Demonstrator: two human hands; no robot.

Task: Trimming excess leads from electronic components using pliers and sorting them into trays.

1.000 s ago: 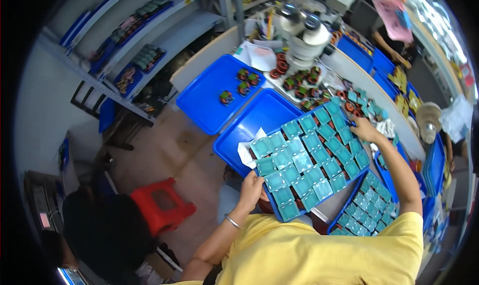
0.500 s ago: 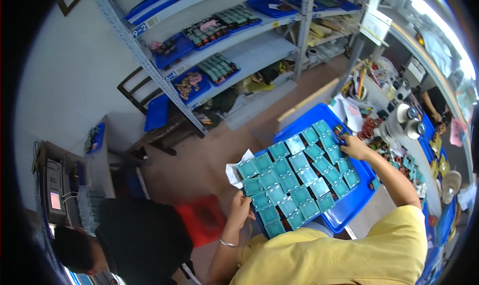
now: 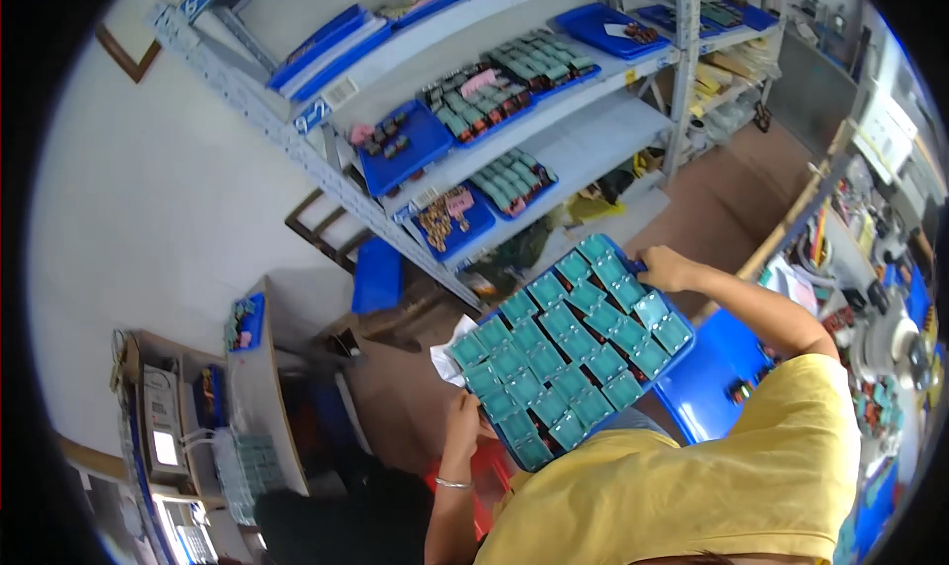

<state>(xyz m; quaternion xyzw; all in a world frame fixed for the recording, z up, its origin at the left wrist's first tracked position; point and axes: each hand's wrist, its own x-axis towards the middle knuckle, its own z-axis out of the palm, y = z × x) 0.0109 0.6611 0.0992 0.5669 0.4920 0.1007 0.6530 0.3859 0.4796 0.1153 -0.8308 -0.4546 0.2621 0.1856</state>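
A blue tray (image 3: 621,252) is held up in front of my body, tilted, with rows of teal rectangular parts (image 3: 568,333) covering most of it. My left hand (image 3: 462,424) grips its left edge, fingers partly hidden beneath. At the far right corner my right hand (image 3: 670,268) is closed on the rim. A crumpled white sheet (image 3: 450,353) sticks out past the left edge, above my left hand. Dark and reddish bits show in gaps between the parts.
Ahead stands a metal shelf rack (image 3: 583,110) holding blue trays of similar parts. Another blue tray (image 3: 714,377) lies to my right, beside a cluttered workbench (image 3: 880,367). A person in black (image 3: 346,516) is close at the lower left, near a red stool (image 3: 486,481).
The loaded tray has come off the larger blue tray beneath it, carried in both hands. My view has turned right and toward the shelf rack, while the person in black sits lower in view.
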